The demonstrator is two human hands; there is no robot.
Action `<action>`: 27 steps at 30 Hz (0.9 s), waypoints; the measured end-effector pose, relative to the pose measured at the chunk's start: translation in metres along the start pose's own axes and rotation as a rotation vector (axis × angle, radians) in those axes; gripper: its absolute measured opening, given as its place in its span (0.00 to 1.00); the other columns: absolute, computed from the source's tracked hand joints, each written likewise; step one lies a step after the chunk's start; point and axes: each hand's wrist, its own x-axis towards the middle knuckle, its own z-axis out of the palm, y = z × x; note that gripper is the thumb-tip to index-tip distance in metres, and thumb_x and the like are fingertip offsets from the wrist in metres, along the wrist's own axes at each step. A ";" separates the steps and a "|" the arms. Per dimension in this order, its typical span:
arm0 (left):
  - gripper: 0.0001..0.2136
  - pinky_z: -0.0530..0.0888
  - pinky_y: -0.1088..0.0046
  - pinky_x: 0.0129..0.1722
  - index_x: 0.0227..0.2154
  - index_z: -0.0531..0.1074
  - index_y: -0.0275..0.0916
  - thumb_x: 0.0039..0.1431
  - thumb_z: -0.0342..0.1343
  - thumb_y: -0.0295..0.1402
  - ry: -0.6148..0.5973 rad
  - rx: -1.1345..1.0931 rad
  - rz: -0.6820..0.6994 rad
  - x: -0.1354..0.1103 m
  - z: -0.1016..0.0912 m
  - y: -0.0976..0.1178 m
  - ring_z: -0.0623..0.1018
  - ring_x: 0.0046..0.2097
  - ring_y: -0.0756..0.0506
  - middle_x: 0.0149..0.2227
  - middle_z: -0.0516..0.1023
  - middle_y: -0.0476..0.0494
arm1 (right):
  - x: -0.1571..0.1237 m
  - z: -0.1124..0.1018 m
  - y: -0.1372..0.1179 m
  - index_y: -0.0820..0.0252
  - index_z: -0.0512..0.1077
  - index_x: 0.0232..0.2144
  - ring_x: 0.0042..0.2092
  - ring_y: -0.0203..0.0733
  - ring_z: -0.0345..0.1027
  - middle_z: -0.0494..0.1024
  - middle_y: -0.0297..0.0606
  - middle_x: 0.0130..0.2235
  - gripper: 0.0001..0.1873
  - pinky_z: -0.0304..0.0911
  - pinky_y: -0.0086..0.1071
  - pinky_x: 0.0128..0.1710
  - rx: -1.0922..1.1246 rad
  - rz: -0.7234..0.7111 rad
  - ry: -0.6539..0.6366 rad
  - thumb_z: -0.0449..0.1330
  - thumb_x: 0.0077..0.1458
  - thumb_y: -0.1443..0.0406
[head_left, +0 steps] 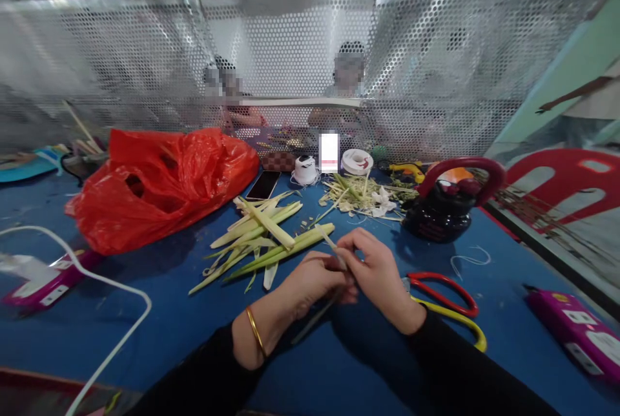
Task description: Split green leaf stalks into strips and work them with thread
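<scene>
My left hand, with a gold bangle at the wrist, has its fingers closed around a narrow pale-green leaf strip. My right hand pinches the same strip between thumb and fingers, right beside the left hand. The strip's upper end points away from me, and a blurred tail hangs below the left hand. Just beyond lies a pile of pale-green stalks and leaf pieces. Scissors with one red and one yellow handle lie by my right wrist, their blades mostly hidden.
A red plastic bag fills the back left of the blue table. Behind the stalks are a phone, a thread spool, a tape roll and plant scraps. A dark pot and purple power strips flank the work area.
</scene>
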 end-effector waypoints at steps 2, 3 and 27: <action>0.07 0.73 0.75 0.30 0.29 0.77 0.32 0.46 0.61 0.31 0.030 -0.081 0.033 0.000 -0.005 0.004 0.79 0.27 0.48 0.26 0.80 0.43 | 0.004 -0.009 0.003 0.58 0.71 0.30 0.36 0.40 0.66 0.72 0.35 0.32 0.05 0.59 0.31 0.38 -0.022 -0.013 0.074 0.56 0.58 0.66; 0.10 0.73 0.76 0.30 0.31 0.78 0.33 0.49 0.61 0.35 0.049 -0.114 0.048 0.000 -0.008 0.006 0.79 0.28 0.48 0.27 0.80 0.41 | 0.007 -0.014 0.005 0.58 0.71 0.31 0.37 0.40 0.66 0.72 0.35 0.32 0.06 0.59 0.32 0.39 -0.034 -0.003 0.109 0.56 0.59 0.64; 0.06 0.75 0.77 0.30 0.33 0.75 0.31 0.51 0.62 0.26 0.229 -0.371 0.097 0.011 -0.021 0.005 0.79 0.27 0.49 0.28 0.81 0.40 | 0.007 -0.012 0.019 0.56 0.73 0.27 0.34 0.44 0.70 0.77 0.37 0.28 0.13 0.58 0.33 0.35 -0.307 0.064 -0.149 0.52 0.59 0.62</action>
